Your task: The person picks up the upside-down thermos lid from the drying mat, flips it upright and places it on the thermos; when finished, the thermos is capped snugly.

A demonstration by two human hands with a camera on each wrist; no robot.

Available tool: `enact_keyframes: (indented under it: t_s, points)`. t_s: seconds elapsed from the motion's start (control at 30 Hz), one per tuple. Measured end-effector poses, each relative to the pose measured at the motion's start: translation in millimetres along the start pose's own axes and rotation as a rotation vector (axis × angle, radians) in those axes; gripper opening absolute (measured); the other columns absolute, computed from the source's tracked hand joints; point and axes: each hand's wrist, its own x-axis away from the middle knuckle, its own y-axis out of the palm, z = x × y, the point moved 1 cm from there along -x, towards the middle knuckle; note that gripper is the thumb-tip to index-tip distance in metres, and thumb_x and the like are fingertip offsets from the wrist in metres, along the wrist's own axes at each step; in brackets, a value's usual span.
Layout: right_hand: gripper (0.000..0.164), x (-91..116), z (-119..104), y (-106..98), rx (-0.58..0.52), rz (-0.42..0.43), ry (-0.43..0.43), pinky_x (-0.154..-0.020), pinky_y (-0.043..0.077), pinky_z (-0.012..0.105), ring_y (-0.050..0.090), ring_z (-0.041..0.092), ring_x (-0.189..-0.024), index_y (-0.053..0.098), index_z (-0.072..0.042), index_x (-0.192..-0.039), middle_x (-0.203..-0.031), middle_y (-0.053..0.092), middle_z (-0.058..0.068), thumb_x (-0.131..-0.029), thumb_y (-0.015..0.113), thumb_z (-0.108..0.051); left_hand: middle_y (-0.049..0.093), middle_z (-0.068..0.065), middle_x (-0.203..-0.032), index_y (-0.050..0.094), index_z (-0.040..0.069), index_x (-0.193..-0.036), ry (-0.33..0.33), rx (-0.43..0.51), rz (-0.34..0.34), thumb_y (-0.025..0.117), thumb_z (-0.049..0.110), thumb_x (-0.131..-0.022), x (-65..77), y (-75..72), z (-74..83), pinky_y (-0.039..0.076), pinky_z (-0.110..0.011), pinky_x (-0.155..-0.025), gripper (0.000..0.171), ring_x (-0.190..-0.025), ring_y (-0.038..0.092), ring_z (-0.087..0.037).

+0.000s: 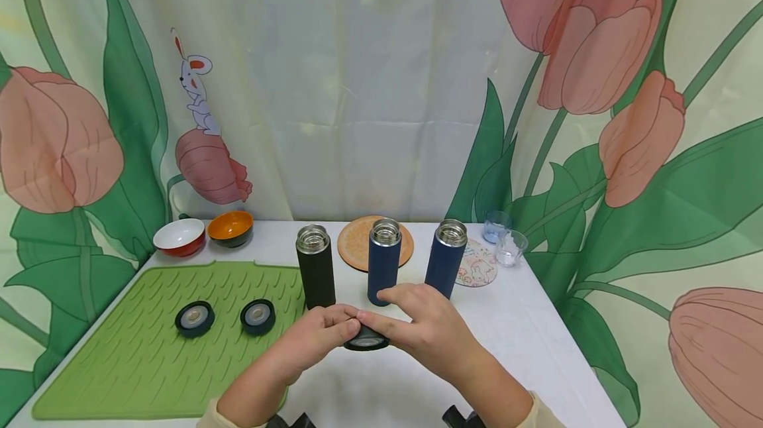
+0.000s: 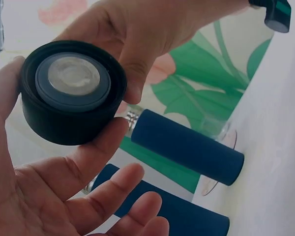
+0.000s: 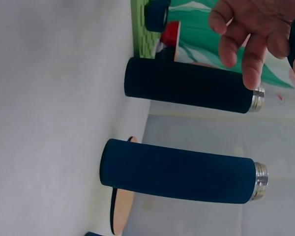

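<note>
Before me, both hands meet at a black bottle lid (image 1: 366, 342). In the left wrist view, my left hand (image 2: 64, 189) pinches the lid (image 2: 71, 130) between thumb and index finger, its other fingers spread. My right hand (image 2: 137, 29) grips the same lid from the far side. Its inner face, with a round metallic disc, faces that camera. Beyond the hands stand three uncapped bottles with steel necks: a black bottle (image 1: 316, 272), a blue bottle (image 1: 384, 266) in the middle, and another blue bottle (image 1: 446, 262) behind my right hand (image 1: 429, 328).
Two more lids (image 1: 195, 319) lie inner side up on a green mat (image 1: 137, 375). Behind it are a red-and-white bowl (image 1: 179, 236) and an orange bowl (image 1: 230, 226). A round wooden board (image 1: 352, 242), a patterned coaster (image 1: 478, 266) and two small glasses (image 1: 510, 249) stand at the back.
</note>
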Motion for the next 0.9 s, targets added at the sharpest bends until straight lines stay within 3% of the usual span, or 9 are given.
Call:
enact_keyframes:
  t_s: [0.13, 0.37, 0.47, 0.57, 0.7, 0.77, 0.9]
  points:
    - [0.079, 1.1, -0.5, 1.3, 0.003, -0.018, 0.013, -0.09, 0.059, 0.035, 0.07, 0.02, -0.106, 0.067, -0.034, -0.143, -0.122, 0.072, 0.005, -0.073, 0.096, -0.012, 0.066, -0.012, -0.14, 0.08, 0.006, -0.119, 0.004, 0.036, 0.017, 0.063, 0.039, -0.106, 2.2, 1.3, -0.1, 0.05, -0.039, -0.099, 0.04, -0.125, 0.058, -0.019]
    - [0.066, 4.3, -0.2, 3.1, -0.025, 0.004, 0.094, -0.091, 0.06, 0.038, 0.071, 0.021, -0.109, 0.071, -0.032, -0.139, -0.123, 0.073, 0.006, -0.079, 0.093, -0.016, 0.062, -0.014, -0.143, 0.081, 0.005, -0.11, 0.006, 0.016, 0.138, 0.068, 0.032, -0.101, 5.1, 3.6, 1.6, 0.051, -0.038, -0.094, 0.032, -0.136, 0.05, -0.03]
    - [0.054, 6.6, 0.0, 2.6, -0.09, 0.014, 0.229, -0.087, 0.061, 0.035, 0.07, 0.021, -0.11, 0.075, -0.026, -0.134, -0.126, 0.072, 0.005, -0.083, 0.09, -0.017, 0.06, -0.012, -0.145, 0.081, 0.009, -0.105, 0.015, -0.013, 0.227, 0.074, 0.03, -0.096, 6.0, 5.7, 2.3, 0.05, -0.037, -0.092, 0.024, -0.134, 0.051, -0.03]
    - [0.048, 7.8, -1.7, 0.8, -0.259, -0.034, 0.461, -0.086, 0.061, 0.032, 0.067, 0.017, -0.114, 0.074, -0.024, -0.137, -0.131, 0.069, -0.002, -0.09, 0.085, -0.022, 0.06, -0.004, -0.146, 0.079, 0.018, -0.102, 0.039, -0.075, 0.344, 0.084, 0.031, -0.088, 6.2, 8.1, 3.4, 0.05, -0.04, -0.096, 0.019, -0.132, 0.053, -0.025]
    - [0.057, 8.3, -6.0, -0.2, -0.507, -0.158, 0.767, -0.095, 0.059, 0.031, 0.062, 0.011, -0.122, 0.068, -0.029, -0.144, -0.136, 0.064, -0.014, -0.09, 0.085, -0.037, 0.057, 0.004, -0.147, 0.078, 0.026, -0.105, 0.102, -0.162, 0.454, 0.095, 0.032, -0.078, 7.4, 10.4, 4.2, 0.048, -0.049, -0.107, 0.033, -0.137, 0.052, -0.024]
    - [0.063, 8.4, -7.4, 0.6, -0.562, -0.201, 0.831, -0.099, 0.058, 0.033, 0.061, 0.011, -0.125, 0.067, -0.03, -0.145, -0.136, 0.063, -0.016, -0.086, 0.088, -0.041, 0.056, 0.005, -0.149, 0.078, 0.027, -0.108, 0.133, -0.188, 0.467, 0.098, 0.034, -0.074, 7.8, 11.3, 4.0, 0.047, -0.053, -0.11, 0.04, -0.141, 0.05, -0.025]
    - [0.067, 9.1, -8.5, 2.8, -0.589, -0.212, 0.842, -0.1, 0.058, 0.034, 0.062, 0.015, -0.128, 0.072, -0.022, -0.14, -0.135, 0.066, -0.014, -0.079, 0.092, -0.042, 0.055, 0.005, -0.15, 0.078, 0.028, -0.113, 0.164, -0.221, 0.44, 0.1, 0.038, -0.07, 7.1, 12.8, 3.9, 0.047, -0.055, -0.11, 0.05, -0.145, 0.047, -0.027]
